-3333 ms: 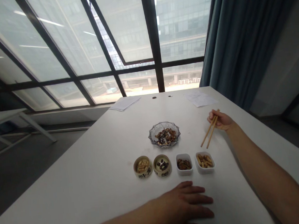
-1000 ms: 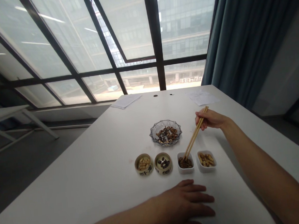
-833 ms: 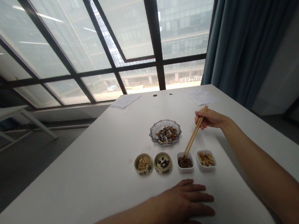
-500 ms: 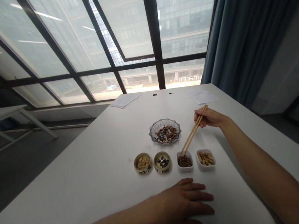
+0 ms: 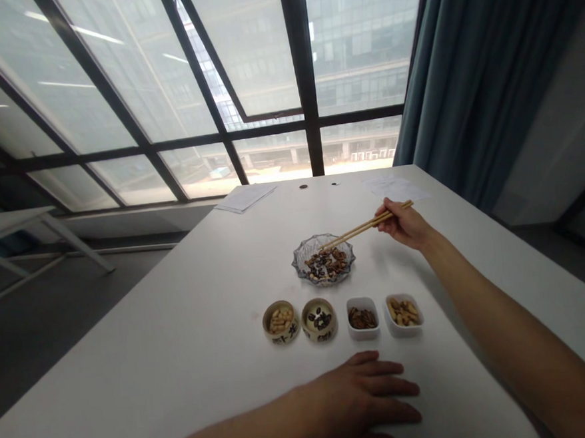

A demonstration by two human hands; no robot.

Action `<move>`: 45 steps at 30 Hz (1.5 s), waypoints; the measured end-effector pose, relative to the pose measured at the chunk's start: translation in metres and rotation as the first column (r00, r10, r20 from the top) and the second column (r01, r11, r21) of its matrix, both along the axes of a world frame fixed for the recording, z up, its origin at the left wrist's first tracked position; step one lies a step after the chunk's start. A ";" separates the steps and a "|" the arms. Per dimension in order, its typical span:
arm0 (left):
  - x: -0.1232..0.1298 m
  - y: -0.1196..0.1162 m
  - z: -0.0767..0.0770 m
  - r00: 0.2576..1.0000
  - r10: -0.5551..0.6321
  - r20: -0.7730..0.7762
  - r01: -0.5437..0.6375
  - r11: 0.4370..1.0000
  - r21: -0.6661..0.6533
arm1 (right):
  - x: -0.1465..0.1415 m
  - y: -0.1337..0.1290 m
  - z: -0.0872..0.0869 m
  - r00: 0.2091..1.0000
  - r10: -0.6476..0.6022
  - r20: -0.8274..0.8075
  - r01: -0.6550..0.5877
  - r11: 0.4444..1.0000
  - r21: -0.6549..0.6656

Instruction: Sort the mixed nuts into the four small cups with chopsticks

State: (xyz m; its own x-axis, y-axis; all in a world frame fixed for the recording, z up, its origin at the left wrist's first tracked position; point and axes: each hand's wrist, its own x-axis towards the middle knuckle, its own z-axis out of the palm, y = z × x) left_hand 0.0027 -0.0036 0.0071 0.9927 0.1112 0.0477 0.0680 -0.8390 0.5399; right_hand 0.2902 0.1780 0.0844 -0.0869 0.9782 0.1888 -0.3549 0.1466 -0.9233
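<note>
In the head view, a scalloped glass bowl (image 5: 298, 262) stands on the white table (image 5: 179, 320), holding a mix of dark and brown seeds and nuts (image 5: 327, 263). The right hand (image 5: 403, 223), to the right of the glass bowl, has its grip closed around a pair of wooden chopsticks (image 5: 360, 228); their tips reach over the bowl's rim to its contents. Whether the tips pinch a piece, I cannot tell.

Nearer the person than the glass bowl is a row: a round dish of peanuts (image 5: 280, 321), a round dish of dark seeds (image 5: 319, 320), a square white dish of brown pieces (image 5: 362, 318) and a square white dish of tan pieces (image 5: 403, 314). The left hand (image 5: 350, 402) lies nearer still, its grip open, fingers spread, holding nothing visible. Beyond the glass bowl, papers (image 5: 245, 197) lie towards the table's far left corner.
</note>
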 end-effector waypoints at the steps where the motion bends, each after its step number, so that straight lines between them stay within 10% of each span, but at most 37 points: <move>1: 0.000 0.000 0.000 1.000 0.001 0.003 -0.001 1.000 0.004 | -0.004 0.002 -0.001 0.998 -0.055 -0.021 0.055 0.998 0.009; 14: -0.002 0.000 -0.009 1.000 -0.002 0.024 0.002 1.000 0.010 | -0.022 0.009 -0.018 0.954 -0.270 0.129 0.252 0.958 0.140; 45: -0.002 -0.001 -0.007 1.000 -0.004 0.031 0.003 1.000 0.027 | -0.087 -0.012 -0.036 0.938 -0.049 0.343 0.033 0.998 0.054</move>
State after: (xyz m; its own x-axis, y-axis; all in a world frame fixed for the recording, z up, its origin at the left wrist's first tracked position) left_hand 0.0009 -0.0041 0.0001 0.9910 0.1064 0.0812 0.0491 -0.8536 0.5187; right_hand 0.2033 0.1658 0.0488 -0.1146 0.9732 0.1995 -0.0092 0.1998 -0.9798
